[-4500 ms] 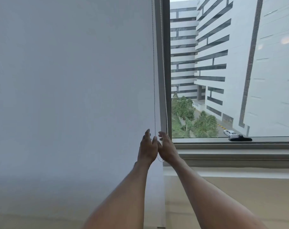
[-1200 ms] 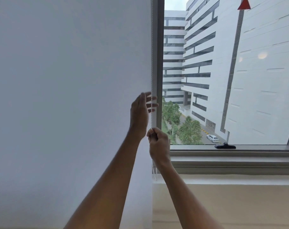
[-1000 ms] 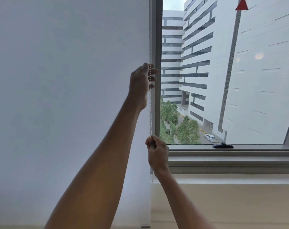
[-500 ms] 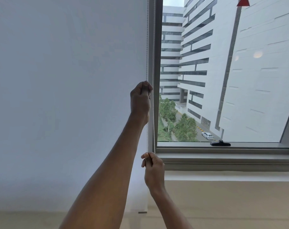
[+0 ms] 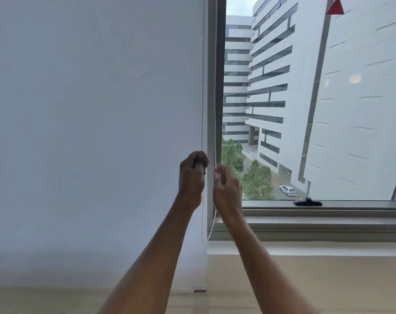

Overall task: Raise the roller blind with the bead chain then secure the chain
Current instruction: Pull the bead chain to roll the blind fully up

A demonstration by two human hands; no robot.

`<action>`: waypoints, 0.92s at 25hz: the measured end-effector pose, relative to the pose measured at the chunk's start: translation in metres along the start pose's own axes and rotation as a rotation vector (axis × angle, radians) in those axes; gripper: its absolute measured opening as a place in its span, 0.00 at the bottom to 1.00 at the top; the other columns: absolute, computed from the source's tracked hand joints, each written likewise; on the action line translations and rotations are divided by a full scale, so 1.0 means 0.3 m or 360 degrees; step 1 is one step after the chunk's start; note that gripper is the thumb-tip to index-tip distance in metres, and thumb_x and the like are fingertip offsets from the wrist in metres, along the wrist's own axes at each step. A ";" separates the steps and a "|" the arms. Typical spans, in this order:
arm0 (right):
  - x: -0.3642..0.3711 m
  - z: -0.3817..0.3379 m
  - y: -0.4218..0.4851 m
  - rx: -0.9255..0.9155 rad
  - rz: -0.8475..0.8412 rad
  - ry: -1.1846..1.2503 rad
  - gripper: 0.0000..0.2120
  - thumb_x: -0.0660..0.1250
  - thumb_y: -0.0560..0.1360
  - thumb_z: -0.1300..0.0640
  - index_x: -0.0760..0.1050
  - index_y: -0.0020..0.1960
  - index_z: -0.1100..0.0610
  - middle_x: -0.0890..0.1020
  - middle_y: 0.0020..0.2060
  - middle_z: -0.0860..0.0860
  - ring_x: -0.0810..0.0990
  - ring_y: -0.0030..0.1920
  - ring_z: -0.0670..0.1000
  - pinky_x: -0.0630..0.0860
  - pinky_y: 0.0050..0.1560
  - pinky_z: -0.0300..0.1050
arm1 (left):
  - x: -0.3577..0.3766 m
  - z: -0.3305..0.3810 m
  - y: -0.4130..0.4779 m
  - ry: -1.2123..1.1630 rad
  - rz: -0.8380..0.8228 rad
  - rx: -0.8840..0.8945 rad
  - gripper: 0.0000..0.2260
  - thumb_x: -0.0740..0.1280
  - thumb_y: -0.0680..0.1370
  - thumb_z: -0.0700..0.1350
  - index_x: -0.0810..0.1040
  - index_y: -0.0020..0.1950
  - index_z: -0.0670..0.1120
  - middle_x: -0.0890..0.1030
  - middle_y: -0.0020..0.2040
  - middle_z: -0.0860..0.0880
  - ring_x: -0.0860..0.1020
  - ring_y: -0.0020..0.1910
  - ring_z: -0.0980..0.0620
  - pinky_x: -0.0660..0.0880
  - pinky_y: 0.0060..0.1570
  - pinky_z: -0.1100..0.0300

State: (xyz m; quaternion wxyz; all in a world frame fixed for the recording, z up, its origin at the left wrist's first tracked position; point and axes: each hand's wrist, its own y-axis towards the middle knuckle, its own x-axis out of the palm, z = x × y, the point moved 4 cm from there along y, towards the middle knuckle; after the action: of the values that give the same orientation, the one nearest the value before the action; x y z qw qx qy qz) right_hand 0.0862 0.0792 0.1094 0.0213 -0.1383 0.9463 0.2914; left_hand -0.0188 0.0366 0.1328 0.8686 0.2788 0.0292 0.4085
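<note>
Colours recorded.
Plain white roller blind (image 5: 90,109) left of left hand (image 5: 192,177); white bead chain (image 5: 202,87); dark-striped white building (image 5: 271,87) beyond right hand (image 5: 227,191).

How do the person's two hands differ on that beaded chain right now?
The left hand is a tight fist round the left strand of the bead chain; the right hand has looser fingers at the right strand, grip unclear. The left hand looks sharp and sits slightly higher; the right hand is blurred. Both are raised beside the roller blind.
</note>
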 end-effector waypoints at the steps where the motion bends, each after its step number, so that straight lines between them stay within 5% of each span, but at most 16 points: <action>1: -0.003 -0.080 0.052 -0.0080 -0.0014 0.0050 0.13 0.60 0.84 0.62 0.78 0.65 0.58 0.85 0.59 0.52 0.80 0.56 0.46 0.77 0.59 0.39 | -0.005 -0.028 -0.016 0.0000 -0.0014 -0.0026 0.13 0.58 0.84 0.34 0.75 0.41 0.40 0.71 0.35 0.47 0.65 0.35 0.53 0.65 0.38 0.57; 3: 0.010 -0.207 0.151 -0.0190 -0.0079 0.0123 0.14 0.60 0.84 0.59 0.77 0.67 0.58 0.85 0.58 0.52 0.82 0.56 0.47 0.76 0.55 0.35 | -0.012 -0.077 -0.046 0.0020 -0.0030 -0.0078 0.13 0.58 0.83 0.33 0.73 0.40 0.39 0.70 0.32 0.51 0.64 0.34 0.53 0.63 0.37 0.56; 6: 0.061 -0.321 0.276 -0.0183 -0.0276 0.0373 0.15 0.60 0.85 0.57 0.73 0.70 0.59 0.85 0.56 0.54 0.86 0.54 0.52 0.82 0.56 0.47 | -0.016 -0.138 -0.092 0.0103 -0.0007 -0.0131 0.16 0.57 0.84 0.33 0.75 0.38 0.45 0.70 0.32 0.53 0.63 0.33 0.55 0.62 0.37 0.57; 8: 0.084 -0.373 0.323 -0.0210 -0.0277 0.0476 0.14 0.59 0.86 0.57 0.74 0.68 0.61 0.86 0.49 0.54 0.85 0.43 0.49 0.83 0.45 0.45 | -0.016 -0.166 -0.118 0.0120 -0.0027 -0.0153 0.17 0.58 0.84 0.34 0.75 0.38 0.46 0.69 0.32 0.54 0.63 0.34 0.55 0.62 0.38 0.58; 11: 0.099 -0.371 0.336 -0.0287 -0.0055 0.0337 0.13 0.57 0.86 0.57 0.80 0.58 0.60 0.80 0.34 0.48 0.72 0.27 0.42 0.68 0.28 0.38 | -0.023 -0.201 -0.153 0.0141 -0.0041 -0.0205 0.17 0.58 0.85 0.34 0.74 0.38 0.45 0.69 0.31 0.56 0.63 0.33 0.56 0.62 0.37 0.60; 15: 0.140 -0.254 0.275 -0.0198 0.0002 0.0361 0.16 0.57 0.85 0.62 0.80 0.45 0.59 0.75 0.31 0.46 0.68 0.28 0.43 0.65 0.30 0.39 | -0.045 -0.266 -0.212 0.0203 -0.0037 -0.0275 0.16 0.58 0.84 0.33 0.72 0.38 0.44 0.70 0.32 0.56 0.64 0.33 0.57 0.63 0.37 0.61; 23: 0.183 -0.096 0.149 -0.0083 -0.0103 0.0307 0.15 0.57 0.85 0.65 0.75 0.43 0.66 0.71 0.32 0.48 0.65 0.25 0.41 0.60 0.26 0.31 | -0.110 -0.399 -0.312 0.0367 -0.0073 -0.0468 0.19 0.58 0.84 0.33 0.77 0.37 0.47 0.73 0.29 0.56 0.67 0.30 0.56 0.65 0.34 0.63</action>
State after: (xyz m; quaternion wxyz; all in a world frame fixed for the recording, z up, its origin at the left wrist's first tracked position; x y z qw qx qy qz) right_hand 0.0223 0.0849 0.1509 -0.0640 -0.1967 0.9311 0.3005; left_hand -0.0092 0.0200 -0.0215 0.9000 0.0994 0.0747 0.4178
